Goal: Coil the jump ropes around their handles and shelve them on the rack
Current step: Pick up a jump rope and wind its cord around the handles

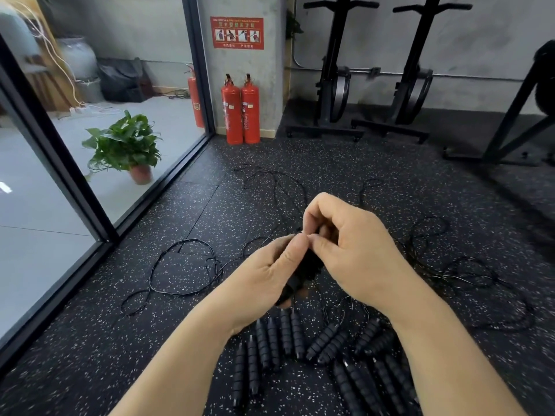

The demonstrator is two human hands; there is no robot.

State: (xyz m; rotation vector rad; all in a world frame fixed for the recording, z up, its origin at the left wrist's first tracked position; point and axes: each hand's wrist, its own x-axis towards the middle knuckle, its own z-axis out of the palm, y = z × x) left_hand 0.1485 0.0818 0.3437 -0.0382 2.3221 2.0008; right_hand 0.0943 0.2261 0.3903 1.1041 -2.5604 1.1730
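Observation:
My left hand (pixel 264 274) grips a pair of black foam jump-rope handles (pixel 303 273) in mid-air above the floor. My right hand (pixel 345 244) pinches the thin black rope at the top of those handles, thumb and fingertips meeting my left thumb. Much of the held handles is hidden by both hands. Several more black ribbed handles (pixel 288 334) lie on the floor below my wrists. Their thin black ropes (pixel 183 265) sprawl in loose loops over the speckled floor to the left, ahead and to the right (pixel 468 274).
Two red fire extinguishers (pixel 240 111) stand by a concrete pillar ahead. A glass wall with a black frame (pixel 90 205) runs along the left, with a potted plant (pixel 126 145) behind it. Black exercise machines (pixel 333 85) stand at the back right.

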